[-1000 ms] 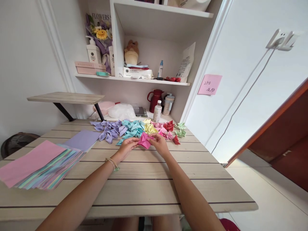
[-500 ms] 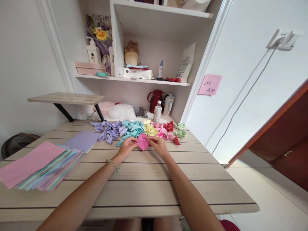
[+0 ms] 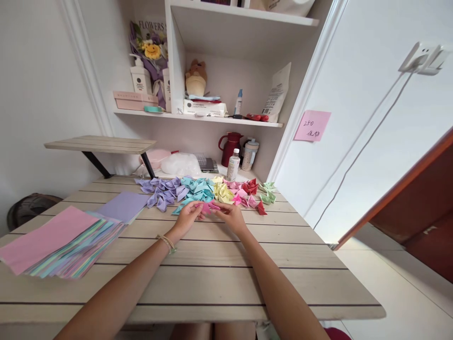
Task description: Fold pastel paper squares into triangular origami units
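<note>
Between my two hands is a small piece of hot-pink origami paper (image 3: 207, 207), held a little above the table near the folded pieces. My left hand (image 3: 189, 217) pinches its left side with thumb and fingers. On the right side, my right hand (image 3: 230, 215) grips it the same way. The paper looks folded in on itself, narrow from top to bottom; its exact creases are too small to tell. Just beyond it lie folded paper pieces in purple (image 3: 164, 192), turquoise (image 3: 198, 190), yellow (image 3: 222, 192), red (image 3: 250, 186) and light green (image 3: 268, 191).
A fanned stack of coloured paper (image 3: 76, 241) lies at the left, with a purple sheet (image 3: 122, 206) beside it. A small raised shelf (image 3: 101, 144) stands at the back left. Behind the folded pieces are a bottle (image 3: 233, 166), a red jug (image 3: 231, 147) and a tumbler (image 3: 249, 155).
The pink paper has gone from a flat diamond shape to a narrower folded form between my fingers. Both hands stay in nearly the same place; the view has shifted slightly.
</note>
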### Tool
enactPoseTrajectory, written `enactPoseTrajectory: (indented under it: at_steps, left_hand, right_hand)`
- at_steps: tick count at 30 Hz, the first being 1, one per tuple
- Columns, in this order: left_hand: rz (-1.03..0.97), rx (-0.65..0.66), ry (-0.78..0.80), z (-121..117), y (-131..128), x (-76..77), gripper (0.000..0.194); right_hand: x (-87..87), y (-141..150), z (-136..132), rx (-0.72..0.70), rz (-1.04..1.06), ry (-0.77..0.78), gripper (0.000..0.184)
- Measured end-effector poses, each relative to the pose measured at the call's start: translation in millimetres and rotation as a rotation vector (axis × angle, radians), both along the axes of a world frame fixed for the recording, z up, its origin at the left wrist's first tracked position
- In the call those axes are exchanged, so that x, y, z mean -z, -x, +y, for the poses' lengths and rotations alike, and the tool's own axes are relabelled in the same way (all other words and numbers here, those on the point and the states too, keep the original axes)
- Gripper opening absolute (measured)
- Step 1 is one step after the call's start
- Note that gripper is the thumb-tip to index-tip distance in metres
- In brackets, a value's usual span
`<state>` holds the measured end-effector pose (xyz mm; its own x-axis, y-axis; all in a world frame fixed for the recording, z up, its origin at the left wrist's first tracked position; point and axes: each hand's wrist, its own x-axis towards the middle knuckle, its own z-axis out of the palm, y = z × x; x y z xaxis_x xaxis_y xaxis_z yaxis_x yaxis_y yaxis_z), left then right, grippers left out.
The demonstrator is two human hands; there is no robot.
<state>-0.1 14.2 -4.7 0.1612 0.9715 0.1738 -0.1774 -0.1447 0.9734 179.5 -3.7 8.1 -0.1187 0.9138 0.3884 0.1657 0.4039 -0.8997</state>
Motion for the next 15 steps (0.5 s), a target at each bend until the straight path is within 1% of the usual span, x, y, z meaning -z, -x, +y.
enactPoseTrajectory:
  at_steps: [3,7,11,15]
  left_hand:
    - [-0.019,-0.027,-0.014,-0.5,-1.1,0.7,0.036]
    - [-0.03,-0.061,-0.034,0.8,-0.9,2.7,0.035]
    - [0.032,-0.077,-0.084,3.2,0.9,6.5,0.034]
    - [0.099,-0.074,-0.163,4.7,4.0,9.0,0.034]
  right_hand:
    - [0.8,4.3,-2.6,-0.01,-0.043,0.023,0.034]
    - [3.0,8.5,-4.8,0.014,-0.061,0.008,0.028]
    - [5.1,9.5,-5.0,0.05,-0.104,-0.015,0.033]
    - [5.2,6.4,-3.3,0.068,-0.184,-0.01,0.031]
